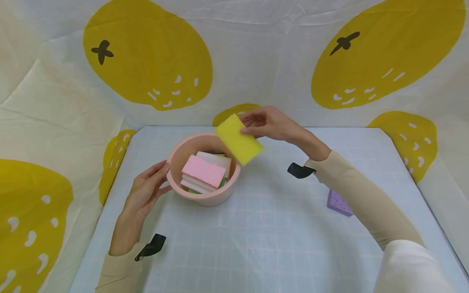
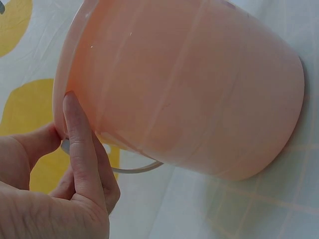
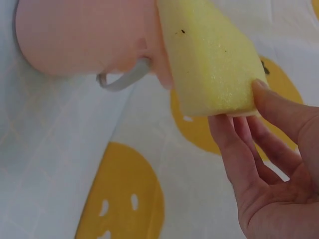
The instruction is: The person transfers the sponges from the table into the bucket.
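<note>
1. Head view: the left hand (image 1: 146, 191) rests on the desk (image 1: 256, 244), straight fingers touching the pink bowl's (image 1: 205, 197) near-left wall.
2. The bowl holds stacked sponges, a pink sponge (image 1: 203, 171) uppermost.
3. Farther back, the right hand (image 1: 269, 122), forearm raised, pinches a yellow sponge (image 1: 238, 139) tilted over the bowl's far rim.

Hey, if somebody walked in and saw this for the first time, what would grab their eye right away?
Probably the bright yellow rectangular sponge, pinched by the right hand in the air over the far rim of the round pink plastic bowl. Next, the bowl itself at mid-table, with a pink sponge on top of others stacked inside and the left hand touching its near-left side. Big yellow fruit prints fill the backdrop.
</note>
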Demonstrator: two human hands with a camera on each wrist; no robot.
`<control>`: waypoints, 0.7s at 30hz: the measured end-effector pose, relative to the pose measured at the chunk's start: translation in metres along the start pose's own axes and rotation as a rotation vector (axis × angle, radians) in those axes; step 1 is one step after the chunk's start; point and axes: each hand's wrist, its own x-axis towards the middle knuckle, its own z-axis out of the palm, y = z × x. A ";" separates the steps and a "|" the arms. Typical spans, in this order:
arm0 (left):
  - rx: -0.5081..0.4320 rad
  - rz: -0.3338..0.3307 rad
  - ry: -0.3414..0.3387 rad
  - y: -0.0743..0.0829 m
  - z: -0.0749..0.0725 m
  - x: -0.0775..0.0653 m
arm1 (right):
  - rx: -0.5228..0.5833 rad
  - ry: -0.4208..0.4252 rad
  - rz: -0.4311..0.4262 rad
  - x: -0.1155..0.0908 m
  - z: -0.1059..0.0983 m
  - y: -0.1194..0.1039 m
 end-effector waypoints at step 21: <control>0.002 -0.008 -0.004 0.001 0.001 -0.001 | -0.146 -0.137 -0.149 0.039 0.050 -0.008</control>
